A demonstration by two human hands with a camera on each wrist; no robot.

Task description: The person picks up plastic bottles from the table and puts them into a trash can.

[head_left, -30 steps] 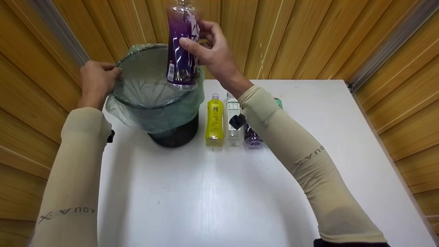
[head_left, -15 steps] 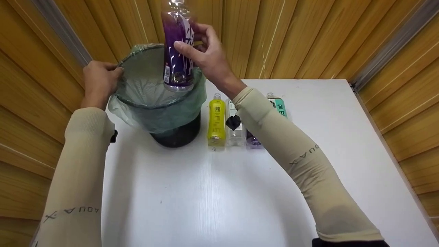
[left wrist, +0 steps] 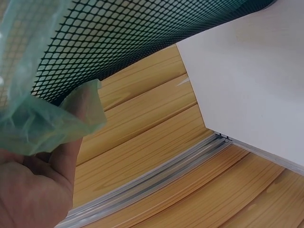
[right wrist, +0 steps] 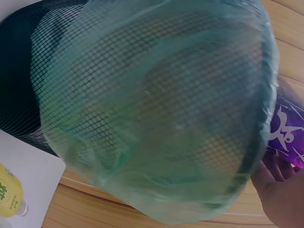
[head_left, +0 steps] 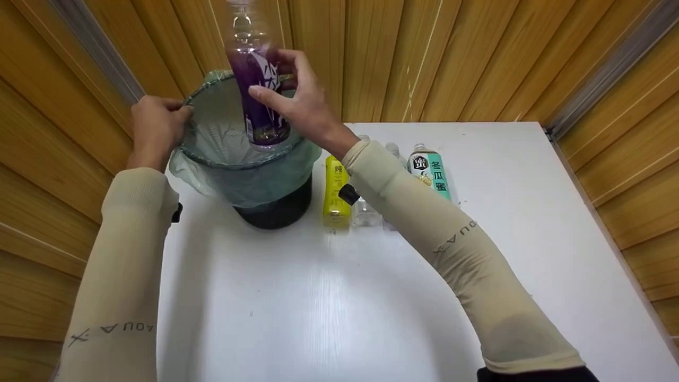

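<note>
1. The right hand (head_left: 297, 103) grips a clear plastic bottle with a purple label (head_left: 258, 87); the fingers are curled round the label's middle, with the thumb on the near side and the other fingers wrapped behind.
2. That bottle stands upright with its neck up. Its base is just above, or just inside, the mouth of a black mesh wastebasket lined with a thin green plastic bag (head_left: 241, 159).
3. The left hand (head_left: 155, 127) holds the basket's left rim, fingers curled over the edge and pinching the liner. In the left wrist view a fold of the green bag (left wrist: 52, 118) lies against the thumb.
4. The basket stands at the back left of a white table (head_left: 339, 297), against a wall of yellow wooden planks (head_left: 424, 53).
5. Just right of the basket a yellow-labelled bottle (head_left: 337, 188) lies on the table, with a clear bottle (head_left: 366, 212) beside it, largely hidden by the right forearm.
6. Farther right lies a teal-labelled bottle (head_left: 432, 172), apart from the basket.
</note>
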